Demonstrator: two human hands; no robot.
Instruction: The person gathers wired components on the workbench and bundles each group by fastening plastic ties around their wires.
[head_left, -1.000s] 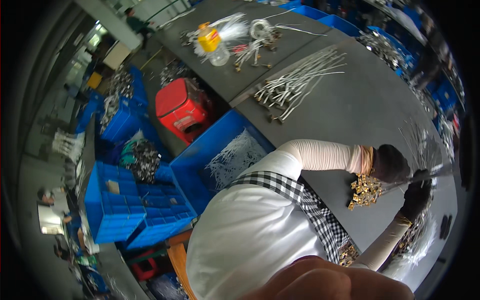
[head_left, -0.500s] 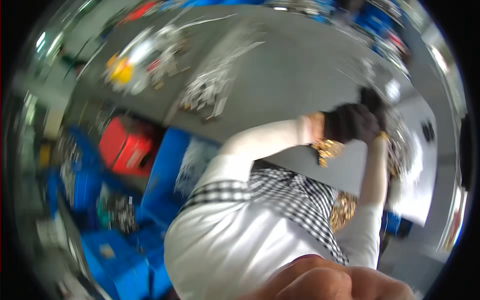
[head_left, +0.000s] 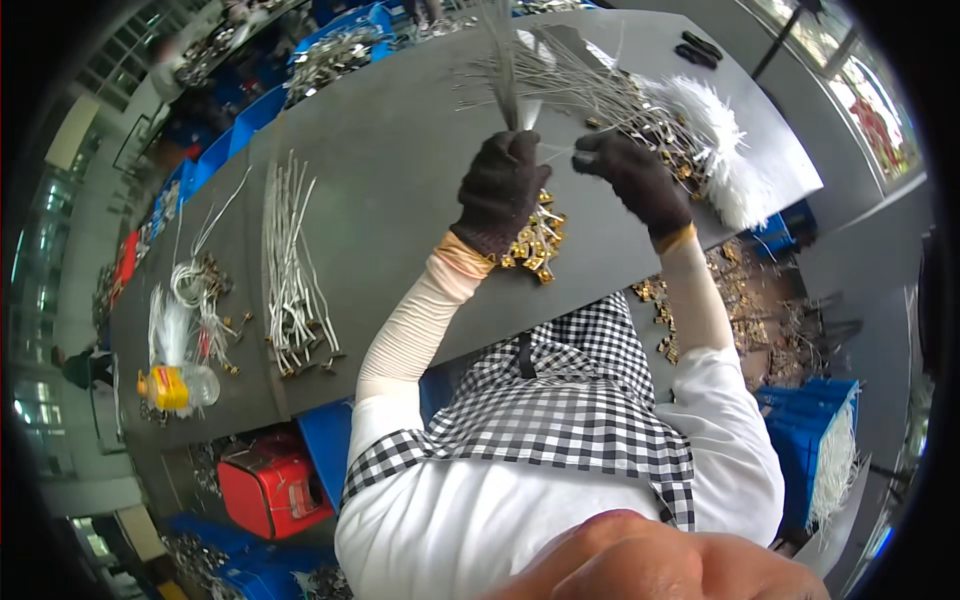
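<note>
Table (head_left: 390,200): a dark grey top is seen, with wires spread over it in separate groups.
Left end: a clear bottle (head_left: 200,386) with a yellow band is set near the edge; beside it a coil (head_left: 186,285) and a white tuft are heaped.
Middle left: white wires (head_left: 292,270) are laid roughly side by side, their metal ends turned to the near edge.
Right end: a pile (head_left: 640,112) of thin wires is spread beside white strands (head_left: 725,150); two black items (head_left: 698,48) are placed at the far corner.
Room: metal parts (head_left: 340,55) are kept in a blue bin across the table; a red box (head_left: 265,485) is stood by the near left edge; a window (head_left: 870,110) is seen on the right.
Below right: brass pieces (head_left: 740,310) are scattered, and a blue crate (head_left: 790,430) is placed nearby.
Left hand (head_left: 500,190): dark-gloved, it is closed around a bundle (head_left: 508,85).
Bundle: it is held above the table, thin lengths pointed away and brass ends (head_left: 540,240) gathered beneath the hand.
Right hand (head_left: 635,180): dark-gloved, it is held just beside the bundle, fingers curled; a thin strand is seen near the fingertips, but whether it is pinched cannot be told.
</note>
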